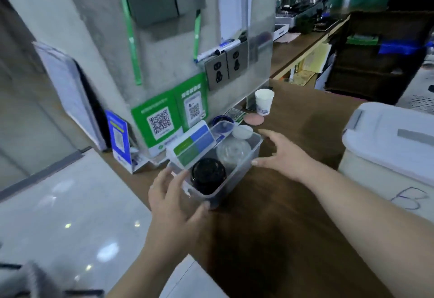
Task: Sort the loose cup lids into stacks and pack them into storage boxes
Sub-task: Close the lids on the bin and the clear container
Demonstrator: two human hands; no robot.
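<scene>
A clear plastic storage box [244, 168] stands on the brown counter near its left edge. Inside it are a stack of black lids [207, 176] at the near end, clear dome lids [233, 152] in the middle and white lids [243, 131] at the far end. The box's own lid [191, 148], with a green and blue label, lies tilted over the box's left side. My left hand [173, 194] holds the near left corner of the box, thumb along the rim. My right hand [279, 154] is spread beside the box's right rim, thumb touching it.
A large white bin [387, 147] with a grey-handled lid stands at the right. A white paper cup [264, 101] and a pink round coaster [254, 119] sit further back. QR code signs [162, 124] lean on the pillar. The counter's left edge drops to a pale floor.
</scene>
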